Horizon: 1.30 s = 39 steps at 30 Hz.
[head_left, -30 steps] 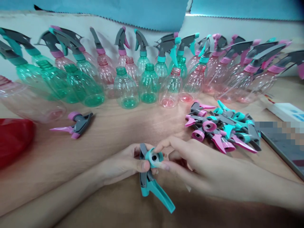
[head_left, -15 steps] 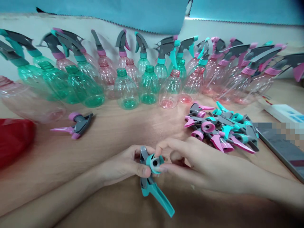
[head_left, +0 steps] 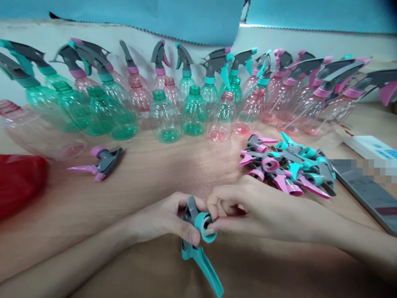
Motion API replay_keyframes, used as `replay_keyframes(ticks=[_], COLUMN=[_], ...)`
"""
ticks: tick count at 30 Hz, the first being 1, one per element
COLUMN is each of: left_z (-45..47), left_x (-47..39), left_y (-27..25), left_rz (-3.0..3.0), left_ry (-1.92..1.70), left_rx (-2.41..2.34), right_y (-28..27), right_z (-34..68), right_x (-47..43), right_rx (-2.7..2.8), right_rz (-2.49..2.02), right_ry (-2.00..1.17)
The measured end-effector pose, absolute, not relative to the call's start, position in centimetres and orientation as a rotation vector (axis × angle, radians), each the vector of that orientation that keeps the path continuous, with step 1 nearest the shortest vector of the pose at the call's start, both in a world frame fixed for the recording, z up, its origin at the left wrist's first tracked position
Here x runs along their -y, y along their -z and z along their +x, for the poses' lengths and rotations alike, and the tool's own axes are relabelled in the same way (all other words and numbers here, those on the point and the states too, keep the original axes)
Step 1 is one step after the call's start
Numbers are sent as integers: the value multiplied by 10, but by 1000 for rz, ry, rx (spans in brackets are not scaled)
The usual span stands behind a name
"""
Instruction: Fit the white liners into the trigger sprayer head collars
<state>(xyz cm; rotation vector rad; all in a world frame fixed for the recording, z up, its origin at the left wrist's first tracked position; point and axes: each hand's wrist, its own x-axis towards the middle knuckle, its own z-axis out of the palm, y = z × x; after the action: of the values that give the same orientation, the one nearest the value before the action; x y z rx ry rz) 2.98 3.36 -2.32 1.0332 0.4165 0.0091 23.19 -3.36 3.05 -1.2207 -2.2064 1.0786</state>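
Observation:
My left hand [head_left: 169,219] is closed around the grey body of a turquoise-and-grey trigger sprayer head [head_left: 189,248]. The turquoise collar of this head faces right, towards me, and its trigger points down. At the collar's opening, my right hand [head_left: 238,207] has thumb and forefinger pinched together, the thumb tip reaching inside the rim. Whether a small part sits between those fingertips is hidden. A pink-and-grey sprayer head [head_left: 105,163] lies on the table to the left. Right of my hands is a pile of loose pink and turquoise sprayer heads [head_left: 288,165].
Behind stand open green bottles [head_left: 194,111] and pink bottles [head_left: 221,120], with capped spray bottles [head_left: 186,78] along the wall. A red bag [head_left: 21,182] lies at left. A dark flat device [head_left: 366,190] and a white box [head_left: 372,147] are at right.
The sprayer head has tilted and dropped slightly, its collar turning more to the right. My right thumb and forefinger have moved into the collar's opening.

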Motion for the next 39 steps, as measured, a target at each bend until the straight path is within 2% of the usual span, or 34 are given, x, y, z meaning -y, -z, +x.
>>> replay_keyframes(ticks=[11, 23, 35, 39], left_z=[30, 29, 30, 30], left_x=[-35, -35, -34, -34], left_y=[25, 28, 28, 28], left_rz=[938, 896, 857, 847], left_ry=[-62, -128, -147, -155], left_rx=[-433, -462, -444, -426], right_y=[-19, -24, -25, -22], right_z=[232, 228, 227, 227], right_x=[30, 47, 44, 43], right_rx=[2085, 2199, 2095, 2113], right_rz=[-1253, -1227, -1262, -1259], right_ry=[-992, -608, -889, -870])
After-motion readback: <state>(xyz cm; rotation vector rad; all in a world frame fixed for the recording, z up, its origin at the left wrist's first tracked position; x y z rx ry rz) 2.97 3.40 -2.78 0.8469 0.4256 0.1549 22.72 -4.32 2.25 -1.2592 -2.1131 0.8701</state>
